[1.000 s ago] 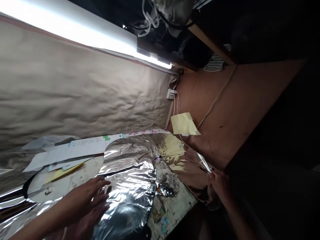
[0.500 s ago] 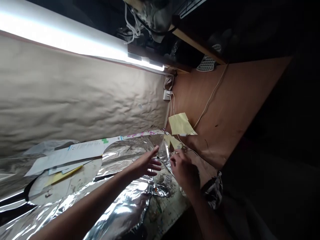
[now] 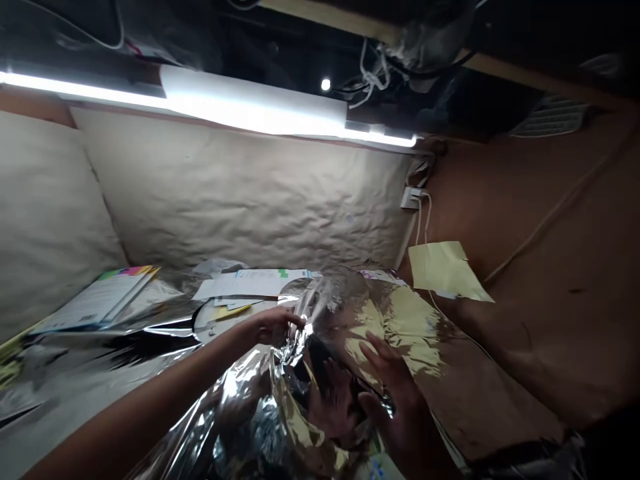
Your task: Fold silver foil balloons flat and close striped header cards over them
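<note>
- Left hand (image 3: 273,325) curls tight over the top edge of a shiny foil sheet (image 3: 330,300), holding it.
- Right hand (image 3: 387,407) is spread wide against the sheet.
- Sheet bunches up between both hands, and its long way points at the tan paper wall (image 3: 240,200). Left hand is nearer its top.

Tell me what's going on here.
A person holds up a crumpled sheet of silver foil with both hands. The left hand grips its upper edge, while the right hand rests spread fingers against it. White papers lie behind it, and a yellow sheet lies against a brown panel.
</note>
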Motion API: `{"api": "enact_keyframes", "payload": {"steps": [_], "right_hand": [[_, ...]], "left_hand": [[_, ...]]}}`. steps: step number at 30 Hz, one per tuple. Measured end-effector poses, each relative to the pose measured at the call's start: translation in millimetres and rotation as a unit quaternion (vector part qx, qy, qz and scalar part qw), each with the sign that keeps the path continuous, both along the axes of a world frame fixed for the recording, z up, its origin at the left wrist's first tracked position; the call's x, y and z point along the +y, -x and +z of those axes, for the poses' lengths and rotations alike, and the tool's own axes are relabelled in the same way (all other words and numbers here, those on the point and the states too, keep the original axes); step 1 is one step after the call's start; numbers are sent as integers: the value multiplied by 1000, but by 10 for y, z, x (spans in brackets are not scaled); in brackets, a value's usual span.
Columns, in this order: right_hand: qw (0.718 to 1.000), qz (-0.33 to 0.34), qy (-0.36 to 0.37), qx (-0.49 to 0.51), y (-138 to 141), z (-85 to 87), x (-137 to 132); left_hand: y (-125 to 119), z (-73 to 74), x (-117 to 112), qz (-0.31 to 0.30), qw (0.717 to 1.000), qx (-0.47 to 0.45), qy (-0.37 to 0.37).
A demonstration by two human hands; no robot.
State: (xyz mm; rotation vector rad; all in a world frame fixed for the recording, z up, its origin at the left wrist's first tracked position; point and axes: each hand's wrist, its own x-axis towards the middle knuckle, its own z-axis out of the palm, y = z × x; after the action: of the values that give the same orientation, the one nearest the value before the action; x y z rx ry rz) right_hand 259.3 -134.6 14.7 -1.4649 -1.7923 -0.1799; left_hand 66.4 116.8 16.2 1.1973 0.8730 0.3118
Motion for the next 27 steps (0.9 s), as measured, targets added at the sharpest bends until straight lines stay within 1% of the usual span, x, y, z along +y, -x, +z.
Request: {"api": "enact_keyframes", "payload": {"steps": [1, 3, 5, 7, 9, 11, 12, 14, 16, 18, 19, 20, 21, 22, 23, 25, 26, 27], "right_hand": [[999, 10, 43, -18, -9, -73, 84], [988, 35, 135, -62, 21, -214, 257], [976, 47, 193, -91, 62, -314, 388], [973, 41, 209, -92, 61, -358, 461], [974, 34, 205, -86, 16, -367, 490], [974, 45, 204, -92, -41, -377, 498], [971, 58, 210, -99, -64, -390, 502], [961, 86, 236, -118, -94, -443, 517], [949, 101, 266, -136, -109, -527, 542], [944, 100, 276, -154, -112, -622, 571], [945, 93, 268, -163, -106, -666, 583], [947, 87, 255, -172, -90, -702, 591], [950, 86, 241, -182, -61, -729, 593], [951, 90, 229, -189, -18, -743, 587], [950, 102, 225, -193, 38, -746, 573], [940, 138, 241, -196, 184, -723, 530], [934, 153, 254, -197, 263, -704, 508], [931, 161, 263, -197, 339, -684, 489]], "left_hand": [[157, -9, 17, 10, 1000, 5, -4], [395, -44, 6, 40, 999, 18, -16], [568, -84, -59, 68, 997, 27, -32], [725, -112, -170, 83, 995, 35, -50], [890, -128, -312, 90, 993, 43, -68], [1051, -144, -460, 89, 988, 68, -107], [1122, -152, -525, 88, 982, 89, -141], [1234, -161, -628, 91, 957, 139, -236], [1321, -142, -695, 109, 918, 181, -335], [1420, -89, -740, 138, 880, 213, -401], [1482, -56, -762, 150, 868, 226, -416], [1552, -24, -787, 155, 863, 238, -418], [1628, 2, -815, 152, 866, 249, -405], [1704, 19, -850, 141, 880, 257, -374], [1775, 23, -888, 126, 901, 261, -324], [1889, -1, -970, 97, 940, 255, -207], [1929, -22, -1009, 90, 952, 246, -161], [1959, -45, -1045, 87, 959, 236, -130]]}}
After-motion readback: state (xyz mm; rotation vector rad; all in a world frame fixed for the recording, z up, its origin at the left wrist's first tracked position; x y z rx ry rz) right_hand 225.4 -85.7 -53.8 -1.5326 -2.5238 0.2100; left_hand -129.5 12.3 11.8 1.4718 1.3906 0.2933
